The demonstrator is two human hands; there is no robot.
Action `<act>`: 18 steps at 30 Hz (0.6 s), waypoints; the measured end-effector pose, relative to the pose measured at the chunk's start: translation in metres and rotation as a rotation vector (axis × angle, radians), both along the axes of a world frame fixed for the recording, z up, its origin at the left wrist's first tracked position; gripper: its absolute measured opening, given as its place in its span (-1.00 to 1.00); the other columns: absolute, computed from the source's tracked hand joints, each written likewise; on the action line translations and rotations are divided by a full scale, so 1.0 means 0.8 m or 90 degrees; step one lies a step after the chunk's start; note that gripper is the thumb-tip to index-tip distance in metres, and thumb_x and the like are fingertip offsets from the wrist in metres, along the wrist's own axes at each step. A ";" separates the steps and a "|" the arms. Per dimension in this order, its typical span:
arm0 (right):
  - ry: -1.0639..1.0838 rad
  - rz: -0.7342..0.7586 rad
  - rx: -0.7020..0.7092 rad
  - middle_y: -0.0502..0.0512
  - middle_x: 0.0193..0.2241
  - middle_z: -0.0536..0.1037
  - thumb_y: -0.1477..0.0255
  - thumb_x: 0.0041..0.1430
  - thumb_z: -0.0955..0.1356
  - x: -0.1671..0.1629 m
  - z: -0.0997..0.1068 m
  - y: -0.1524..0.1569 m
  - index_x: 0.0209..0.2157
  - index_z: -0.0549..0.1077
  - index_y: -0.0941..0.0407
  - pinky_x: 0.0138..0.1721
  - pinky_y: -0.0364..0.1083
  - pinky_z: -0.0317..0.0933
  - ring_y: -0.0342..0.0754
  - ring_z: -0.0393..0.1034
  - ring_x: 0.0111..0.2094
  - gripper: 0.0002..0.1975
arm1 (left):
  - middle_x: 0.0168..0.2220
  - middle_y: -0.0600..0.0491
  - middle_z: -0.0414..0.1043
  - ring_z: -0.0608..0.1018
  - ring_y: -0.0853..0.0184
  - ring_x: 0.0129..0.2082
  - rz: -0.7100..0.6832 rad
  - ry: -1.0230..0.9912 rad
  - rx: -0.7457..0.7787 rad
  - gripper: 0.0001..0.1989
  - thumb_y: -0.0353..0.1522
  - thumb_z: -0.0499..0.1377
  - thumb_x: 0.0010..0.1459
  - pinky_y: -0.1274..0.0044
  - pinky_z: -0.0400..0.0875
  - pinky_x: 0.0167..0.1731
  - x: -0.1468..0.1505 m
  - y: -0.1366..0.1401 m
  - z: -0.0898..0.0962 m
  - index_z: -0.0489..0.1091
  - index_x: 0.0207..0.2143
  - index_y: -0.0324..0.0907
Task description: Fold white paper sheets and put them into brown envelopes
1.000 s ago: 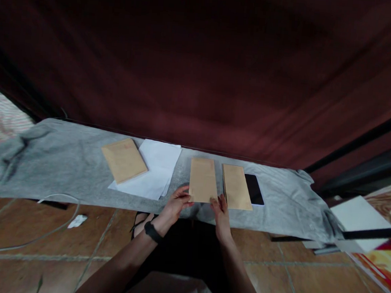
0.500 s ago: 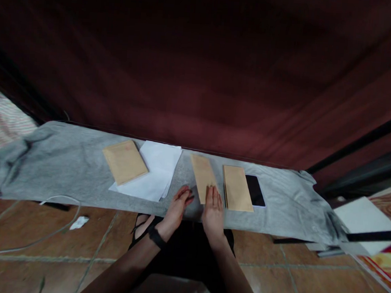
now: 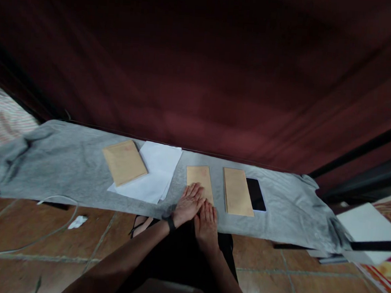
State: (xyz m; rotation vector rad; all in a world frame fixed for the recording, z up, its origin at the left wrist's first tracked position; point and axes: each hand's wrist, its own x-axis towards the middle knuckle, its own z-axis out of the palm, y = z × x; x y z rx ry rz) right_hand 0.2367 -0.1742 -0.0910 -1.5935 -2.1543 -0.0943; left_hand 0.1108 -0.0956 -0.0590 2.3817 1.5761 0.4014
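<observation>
A brown paper envelope point(image 3: 200, 175) lies in front of me on the grey cloth, its near end covered by my hands. My left hand point(image 3: 189, 203) rests flat on it with the fingers stretched out. Beside it, my right hand point(image 3: 206, 226) lies with straight fingers on the envelope's near edge, fingertips touching the left hand. To the right is a stack of brown envelopes point(image 3: 238, 193), partly over a dark-screened phone point(image 3: 256, 195). On the left, more brown envelopes point(image 3: 125, 162) overlap white paper sheets point(image 3: 160, 168).
The grey cloth point(image 3: 68, 163) covers a long narrow bench or table. A dark red curtain point(image 3: 199, 97) hangs along its far side. Below, a white cable point(image 3: 56, 230) and a crumpled tissue point(image 3: 78, 221) lie on the tiled floor. A white board point(image 3: 368, 228) stands at the right.
The envelope between my hands has come nearer and now lies flat. My left hand has moved right onto it, while my right hand has shifted slightly toward me.
</observation>
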 end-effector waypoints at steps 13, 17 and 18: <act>0.160 -0.040 0.007 0.31 0.23 0.39 0.48 0.38 0.16 -0.001 0.006 0.011 0.32 0.18 0.19 0.20 0.14 0.14 0.08 0.22 0.26 -0.50 | 0.44 0.03 -0.01 -0.04 -0.03 0.43 0.052 0.051 -0.050 -0.48 -0.27 -0.16 0.39 -0.12 -0.26 0.29 0.022 0.115 0.017 0.17 0.34 -0.02; 0.231 -0.081 0.008 0.39 0.27 0.30 0.42 0.37 0.19 -0.002 -0.001 0.015 0.33 0.13 0.19 0.13 0.17 0.23 0.14 0.23 0.24 -0.47 | 0.43 0.09 0.01 -0.06 0.00 0.44 0.015 0.043 -0.063 -0.49 -0.28 -0.14 0.39 -0.15 -0.31 0.28 0.021 0.105 0.012 0.16 0.34 0.07; 0.241 -0.089 0.008 0.41 0.28 0.28 0.41 0.37 0.20 -0.002 -0.003 0.015 0.32 0.13 0.19 0.12 0.19 0.25 0.16 0.24 0.24 -0.48 | 0.43 0.10 0.01 -0.06 0.03 0.44 -0.003 0.040 -0.067 -0.50 -0.27 -0.13 0.39 -0.12 -0.31 0.29 0.018 0.097 0.010 0.16 0.34 0.08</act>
